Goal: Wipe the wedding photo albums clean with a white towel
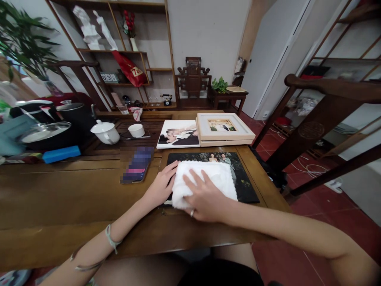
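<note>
A white folded cloth [214, 176] lies on a dark photo print [245, 182] on the wooden table [74, 190]. My right hand [205, 198] presses flat on the cloth's near part, fingers spread, a ring on one finger. My left hand [162, 184] rests at the print's left edge, fingers stretched against the side of the cloth. A bracelet circles my left wrist.
Behind the print lie a second photo [178, 135] and a light framed picture [223, 128]. A phone [137, 165] lies left of my hands. A white teapot [105, 132], a cup [136, 130], pots and a blue box [61, 153] stand at the far left. A dark wooden chair [327, 119] is at the right.
</note>
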A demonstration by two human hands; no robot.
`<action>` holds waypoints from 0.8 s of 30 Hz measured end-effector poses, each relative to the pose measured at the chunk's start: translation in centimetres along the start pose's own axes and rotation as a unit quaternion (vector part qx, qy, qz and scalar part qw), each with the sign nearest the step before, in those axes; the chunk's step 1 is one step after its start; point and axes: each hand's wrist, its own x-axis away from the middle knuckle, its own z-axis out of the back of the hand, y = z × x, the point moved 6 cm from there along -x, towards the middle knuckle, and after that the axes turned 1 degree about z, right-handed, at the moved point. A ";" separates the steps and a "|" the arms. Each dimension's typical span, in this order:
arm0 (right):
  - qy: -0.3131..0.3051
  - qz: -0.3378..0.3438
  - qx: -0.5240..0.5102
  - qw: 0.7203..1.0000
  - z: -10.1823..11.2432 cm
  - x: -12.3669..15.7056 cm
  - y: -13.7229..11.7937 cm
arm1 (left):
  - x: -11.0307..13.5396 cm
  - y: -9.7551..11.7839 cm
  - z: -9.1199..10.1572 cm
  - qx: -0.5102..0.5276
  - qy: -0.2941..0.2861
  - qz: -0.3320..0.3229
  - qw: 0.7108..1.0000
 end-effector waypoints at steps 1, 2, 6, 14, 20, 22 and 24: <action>0.002 0.013 -0.008 1.000 0.1 0.6 -1.0 | 0.0 0.0 0.0 0.001 0.001 0.001 1.000; 0.006 0.023 -0.017 1.000 0.2 1.0 -1.6 | 0.0 0.0 0.0 0.003 0.004 0.001 1.000; 0.024 -0.004 -0.054 0.998 0.7 1.4 -0.2 | 0.0 -0.1 0.0 0.008 0.016 -0.006 1.000; 0.075 -0.047 -0.143 0.986 1.9 -2.3 8.6 | 0.1 -0.2 -0.2 -0.002 0.027 -0.005 1.000; 0.060 -0.063 -0.285 0.954 1.0 -6.6 10.0 | 0.2 -0.4 -0.2 -0.019 0.025 0.015 0.999; 0.051 -0.058 -0.332 0.940 0.8 -8.1 10.0 | 0.2 -0.4 -0.2 -0.023 0.020 0.013 0.999; 0.049 -0.060 -0.347 0.935 0.7 -9.2 10.1 | 0.2 -0.4 -0.2 -0.024 0.015 0.012 1.000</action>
